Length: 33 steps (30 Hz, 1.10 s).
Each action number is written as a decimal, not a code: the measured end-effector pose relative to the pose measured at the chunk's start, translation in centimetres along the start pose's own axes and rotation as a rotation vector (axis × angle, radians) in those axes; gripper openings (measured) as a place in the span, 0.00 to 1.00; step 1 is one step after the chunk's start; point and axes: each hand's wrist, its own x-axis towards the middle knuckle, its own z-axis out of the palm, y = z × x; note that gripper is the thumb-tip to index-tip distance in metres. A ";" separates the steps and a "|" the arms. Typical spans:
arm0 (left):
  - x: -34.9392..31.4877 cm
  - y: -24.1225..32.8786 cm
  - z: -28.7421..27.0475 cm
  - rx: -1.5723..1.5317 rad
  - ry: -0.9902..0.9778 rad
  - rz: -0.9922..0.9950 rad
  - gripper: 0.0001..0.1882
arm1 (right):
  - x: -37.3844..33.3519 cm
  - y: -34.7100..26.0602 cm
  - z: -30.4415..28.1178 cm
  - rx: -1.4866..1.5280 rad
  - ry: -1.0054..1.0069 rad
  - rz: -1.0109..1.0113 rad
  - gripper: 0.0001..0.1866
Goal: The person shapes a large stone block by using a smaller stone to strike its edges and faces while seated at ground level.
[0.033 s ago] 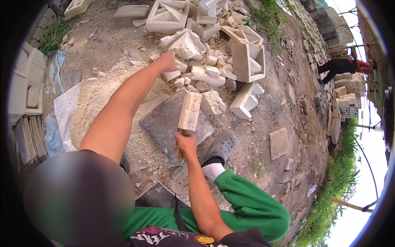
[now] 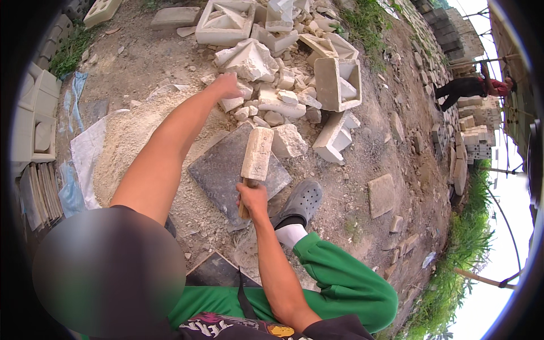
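Note:
My left hand [image 2: 228, 86] reaches into the rubble, its fingers bent down against a pale broken chunk [image 2: 231, 104]; the fingertips are partly hidden. A larger broken piece [image 2: 249, 61] with a peaked shape lies just beyond it. My right hand [image 2: 253, 197] is wrapped round the wooden handle of a mallet [image 2: 256, 153] with a worn, whitish block-shaped head. Beneath the mallet lies a dark square slab [image 2: 218, 165], dusty on top. A rough pale lump [image 2: 289, 140] rests at the slab's far edge, to the right of the mallet head.
Broken hollow blocks [image 2: 338, 85] and fragments are heaped ahead. Pale crushed grit [image 2: 130, 144] covers a white sheet [image 2: 85, 156] at left. Moulded blocks [image 2: 42, 116] stand at far left. My grey clog [image 2: 300, 203] is beside the slab. Another person [image 2: 464, 88] stands at far right.
The whole scene sits slightly further left and up in the picture. Both hands keep their places relative to the rubble and the mallet.

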 end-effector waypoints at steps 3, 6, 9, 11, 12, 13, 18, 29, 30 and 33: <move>1.0 1.5 0.1 0.090 -0.101 -0.043 0.49 | -0.4 0.3 -0.1 -0.005 0.022 -0.026 0.15; 1.1 2.5 -1.1 0.163 -0.159 -0.072 0.49 | -0.6 0.1 -0.4 -0.002 0.029 0.000 0.15; 1.3 0.5 -1.2 0.138 -0.119 -0.061 0.50 | -0.8 -0.1 0.2 -0.006 0.016 -0.007 0.15; 1.2 -0.1 -0.8 0.113 -0.054 -0.022 0.50 | -1.0 -0.2 0.6 0.010 0.006 -0.011 0.15; 0.8 0.1 -0.7 0.068 -0.034 0.042 0.50 | -1.1 -0.3 0.6 0.016 0.018 -0.016 0.15; 0.2 0.2 -0.6 0.023 -0.013 0.102 0.50 | -1.4 -0.3 0.6 0.021 0.028 -0.022 0.15; -3.3 2.9 -2.5 0.120 0.119 0.162 0.46 | -0.7 0.5 0.3 0.025 0.050 -0.063 0.13; -23.7 3.8 -0.5 -0.171 0.136 -0.399 0.50 | 0.6 0.1 -0.8 0.060 -0.051 -0.070 0.15; -25.4 3.4 0.4 -0.193 0.126 -0.417 0.51 | 0.1 -0.1 -1.2 -0.117 0.087 -0.121 0.17; -29.2 1.8 2.9 -0.188 0.205 -0.251 0.52 | -1.6 0.7 -2.2 -0.263 0.302 -0.203 0.22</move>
